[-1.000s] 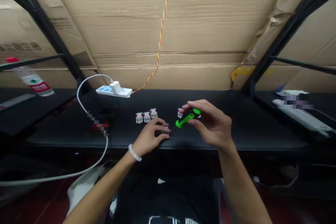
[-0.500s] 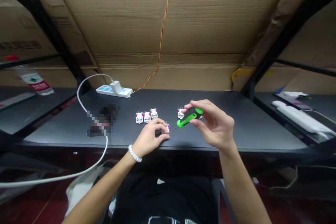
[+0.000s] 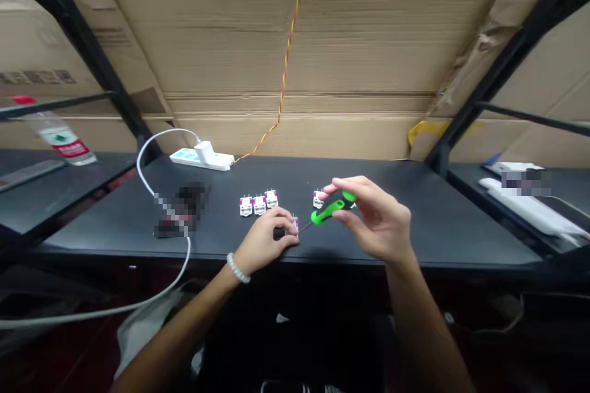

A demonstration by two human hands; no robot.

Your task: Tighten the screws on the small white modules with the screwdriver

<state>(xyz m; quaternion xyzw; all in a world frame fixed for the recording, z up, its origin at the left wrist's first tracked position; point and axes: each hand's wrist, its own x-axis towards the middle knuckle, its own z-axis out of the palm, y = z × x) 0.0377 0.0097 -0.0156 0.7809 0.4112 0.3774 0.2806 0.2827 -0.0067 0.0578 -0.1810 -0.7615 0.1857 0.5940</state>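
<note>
My right hand point(image 3: 375, 218) grips a green and black screwdriver point(image 3: 332, 206), its handle between thumb and fingers. The thin shaft slants down to the left, its tip at a small white and purple plug-like part point(image 3: 295, 227). That part is pinched at the desk's front by my left hand point(image 3: 270, 234), which wears a pale bead bracelet and covers most of it. Something black shows between the left fingers. Three similar parts point(image 3: 259, 204) stand in a row behind the left hand. Another such part point(image 3: 318, 198) is partly hidden by the right fingers.
A white power strip point(image 3: 203, 158) with a plugged-in charger lies at the back left. Its white cable point(image 3: 188, 245) crosses the desk and hangs over the front edge. A blurred-out dark object point(image 3: 177, 218) lies left. Black frame posts point(image 3: 442, 159) flank the dark desk.
Both hands, the screwdriver and the small parts keep nearly the same places. The view has shifted very slightly, and the area below the desk looks darker.
</note>
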